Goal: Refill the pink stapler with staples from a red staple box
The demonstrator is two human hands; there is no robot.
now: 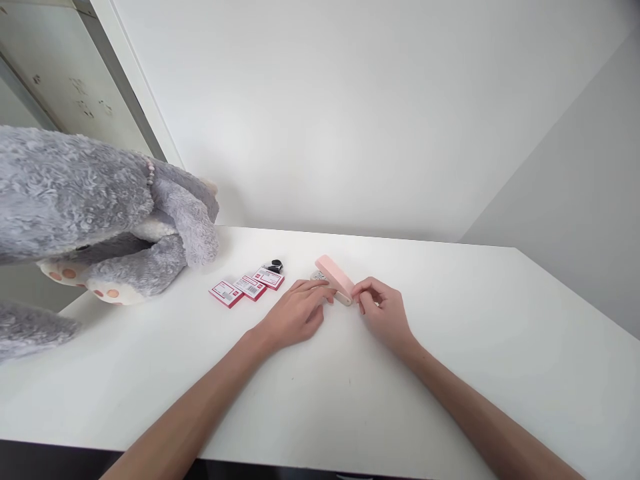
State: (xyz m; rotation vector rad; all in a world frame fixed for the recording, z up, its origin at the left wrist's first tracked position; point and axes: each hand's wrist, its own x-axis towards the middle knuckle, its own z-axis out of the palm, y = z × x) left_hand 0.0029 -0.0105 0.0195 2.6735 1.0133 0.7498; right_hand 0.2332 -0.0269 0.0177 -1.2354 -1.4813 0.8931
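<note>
Pink stapler (334,272), opened; my left fingers (316,292) spread loosely, whether my right fingers (370,285) pinch I cannot tell; light bracing risks skidding.

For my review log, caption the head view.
Left hand and right hand at a pink stapler, three boxes to the left.

A stapler (336,275) with a pale pink, round-ended upper arm and a cream base (345,299) sits in the far half of the white tabletop (320,407), roughly midway across. It slants from far left to near right, the base partly hidden, with a grey-speckled patch toward its far end.
</note>
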